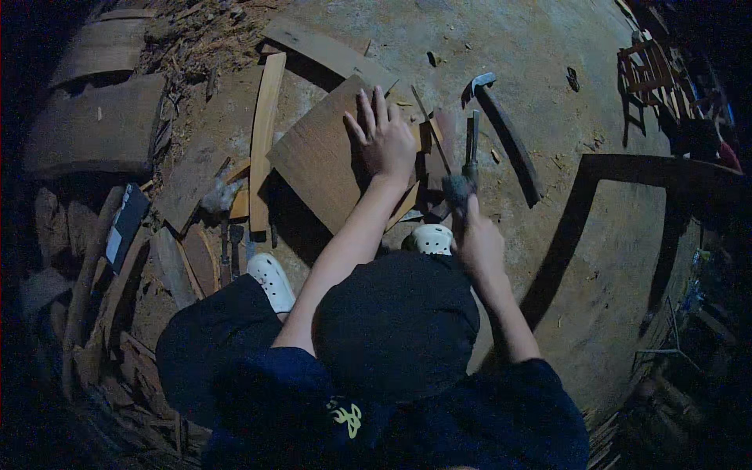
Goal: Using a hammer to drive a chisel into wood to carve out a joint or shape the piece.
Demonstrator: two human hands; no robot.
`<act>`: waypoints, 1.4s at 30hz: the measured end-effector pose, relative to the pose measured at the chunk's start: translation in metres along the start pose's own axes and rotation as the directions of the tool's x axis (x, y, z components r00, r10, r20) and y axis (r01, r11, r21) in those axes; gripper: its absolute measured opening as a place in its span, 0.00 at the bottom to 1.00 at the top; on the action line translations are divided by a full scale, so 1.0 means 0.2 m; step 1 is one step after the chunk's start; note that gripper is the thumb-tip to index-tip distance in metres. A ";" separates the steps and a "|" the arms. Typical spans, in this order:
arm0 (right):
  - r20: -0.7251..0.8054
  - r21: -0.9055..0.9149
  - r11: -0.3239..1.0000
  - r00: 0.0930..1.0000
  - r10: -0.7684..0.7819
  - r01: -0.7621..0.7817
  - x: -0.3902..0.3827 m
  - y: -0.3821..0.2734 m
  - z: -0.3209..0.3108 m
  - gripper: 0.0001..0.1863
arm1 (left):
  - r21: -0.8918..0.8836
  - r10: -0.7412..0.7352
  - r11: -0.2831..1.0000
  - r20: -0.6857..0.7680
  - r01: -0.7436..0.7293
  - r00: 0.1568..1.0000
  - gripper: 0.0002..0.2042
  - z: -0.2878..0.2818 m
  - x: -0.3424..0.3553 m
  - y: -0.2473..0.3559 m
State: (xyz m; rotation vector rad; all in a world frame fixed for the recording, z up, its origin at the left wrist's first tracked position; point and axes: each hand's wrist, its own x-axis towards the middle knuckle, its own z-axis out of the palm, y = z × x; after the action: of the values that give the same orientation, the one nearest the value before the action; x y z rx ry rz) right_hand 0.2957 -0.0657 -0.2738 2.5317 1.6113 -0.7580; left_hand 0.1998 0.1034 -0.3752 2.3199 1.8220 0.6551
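Note:
My left hand (384,141) lies flat with fingers spread on a square brown wooden board (317,157). To its right, my right hand (480,239) is closed round the dark handle (457,188) of a tool. A long thin blade (432,129) seems to run up from that handle, beside the board's right edge; its exact kind is unclear. Just beyond the right hand is a narrow metal chisel-like tool (471,141). Farther right, a hammer-like tool (513,141) with a curved metal head and dark wooden handle rests on the floor.
A pale wooden strip (267,141) and a longer plank (329,53) lie around the board. Wood scraps (176,254) and several slender tools crowd the left side. My white clogs (270,282) are close by. A dark frame-shaped shadow (576,211) crosses the floor at right.

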 end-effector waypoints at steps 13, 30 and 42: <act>-0.019 0.009 1.000 0.999 -0.029 0.030 -0.01 -0.01 0.03 0.34 | -0.016 -0.017 1.000 -0.057 0.017 0.998 0.13 -0.01 0.00 -0.07; 0.064 0.024 1.000 0.998 -0.004 0.003 -0.06 -0.02 0.04 0.39 | -0.004 -0.016 1.000 0.041 0.016 0.999 0.12 -0.07 -0.01 -0.06; 0.088 0.003 1.000 0.996 -0.007 0.007 0.06 -0.01 -0.07 0.39 | 0.042 0.014 0.999 0.066 -0.017 0.998 0.13 -0.10 0.08 0.02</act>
State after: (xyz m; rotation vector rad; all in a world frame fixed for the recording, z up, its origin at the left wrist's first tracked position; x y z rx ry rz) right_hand 0.3027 -0.0512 -0.2656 2.4586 1.5932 -0.8599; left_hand 0.1983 0.1136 -0.3515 2.3543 1.8085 0.5401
